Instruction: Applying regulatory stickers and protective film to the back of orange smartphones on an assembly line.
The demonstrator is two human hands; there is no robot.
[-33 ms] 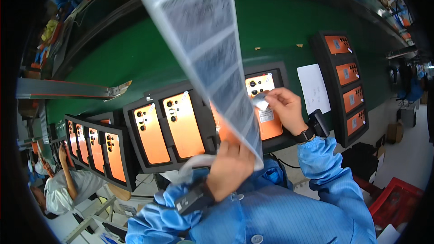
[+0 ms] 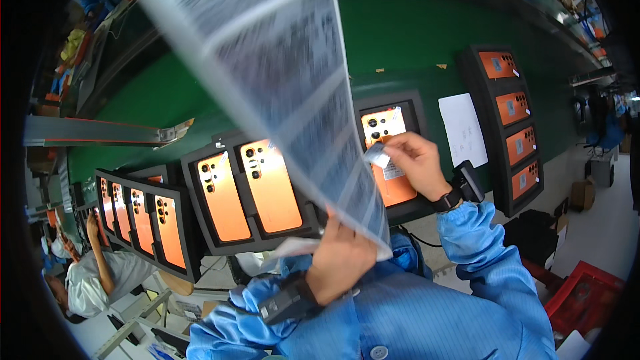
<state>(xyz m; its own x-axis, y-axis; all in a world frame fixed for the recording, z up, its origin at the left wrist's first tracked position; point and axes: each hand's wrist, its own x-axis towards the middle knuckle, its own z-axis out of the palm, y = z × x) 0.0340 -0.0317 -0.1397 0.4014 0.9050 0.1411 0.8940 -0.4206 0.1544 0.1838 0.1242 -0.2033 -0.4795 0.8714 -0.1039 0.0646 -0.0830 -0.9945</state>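
Observation:
My left hand (image 2: 343, 260) is closed around the lower end of a long, translucent strip of labels (image 2: 280, 73). The strip rises across the middle of the view, blurred along its upper part, and hides part of the tray behind it. Between thumb and fingers, my right hand (image 2: 417, 163) pinches a small silvery label (image 2: 377, 155). That label is over an orange phone (image 2: 398, 190), which lies camera side up in a dark foam tray (image 2: 412, 103) and bears a pale printed label. Two more orange phones (image 2: 223, 210) show left of the strip in the same row.
On the left, a tilted dark tray (image 2: 193, 247) holds several orange phones. Another tray (image 2: 470, 70) of orange phones stands on the right, beside a white paper sheet (image 2: 461, 130). A metal bar (image 2: 100, 132) juts over the green table (image 2: 407, 33). A co-worker (image 2: 100, 273) is at far left.
The upper part of the label strip has swung left and looks wider. My right hand has shifted slightly left with the small label, uncovering more of the paper sheet's writing.

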